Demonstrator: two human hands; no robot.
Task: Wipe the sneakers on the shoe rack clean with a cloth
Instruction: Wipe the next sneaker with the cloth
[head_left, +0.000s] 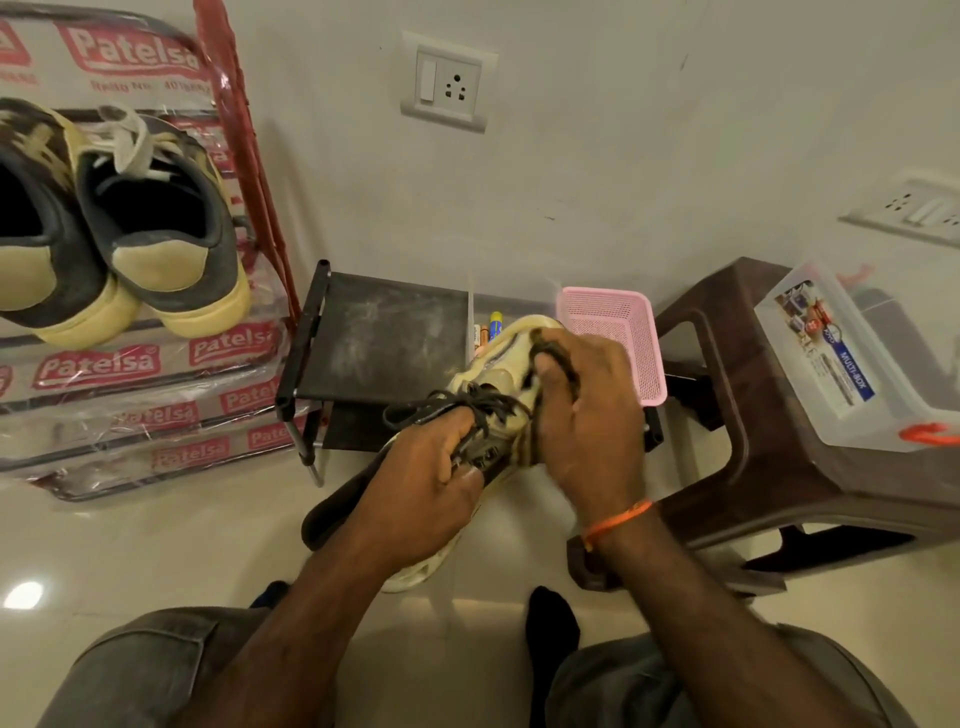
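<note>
A cream sneaker (496, 382) with dark laces is held in mid-air above the floor, toe pointing away from me. My left hand (431, 478) grips it around the laced middle. My right hand (587, 410) holds a dark cloth (558, 358) bunched under its fingers and presses it on the sneaker's toe side. A pair of grey and cream sneakers (130, 228) stands on the plastic-wrapped rack (156, 364) at the left, heels toward me. A small black shoe rack (384, 338) stands against the wall behind the held sneaker.
A pink mesh basket (613, 332) sits beside the black rack, with markers (493, 327) next to it. A brown plastic stool (779, 415) at the right carries a clear lidded box (852, 364). My knees are at the bottom, above the glossy tiled floor.
</note>
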